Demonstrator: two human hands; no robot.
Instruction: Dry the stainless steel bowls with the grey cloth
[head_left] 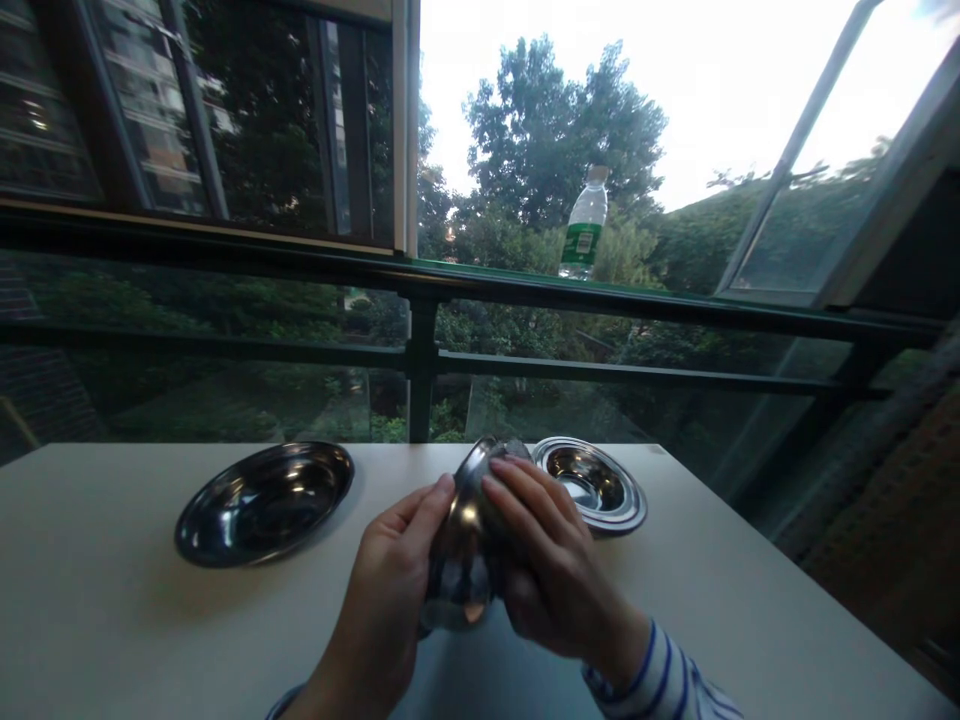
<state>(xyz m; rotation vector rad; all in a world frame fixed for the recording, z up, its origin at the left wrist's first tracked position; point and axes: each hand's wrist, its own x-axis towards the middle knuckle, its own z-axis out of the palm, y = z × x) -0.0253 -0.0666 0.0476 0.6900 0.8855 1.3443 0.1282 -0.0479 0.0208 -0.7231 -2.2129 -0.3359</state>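
Metal bowl [463,545] is clamped in the grip of left hand [386,580] and right hand [559,560], a shiny dish [266,505] to its left, a rimmed dish [626,500] to its right.

The shiny round silver metal bowl [463,545] is tipped on its side, held up over the white table [720,590], with some of it hidden

A bottle [584,234] stands before leafy trees [559,125].
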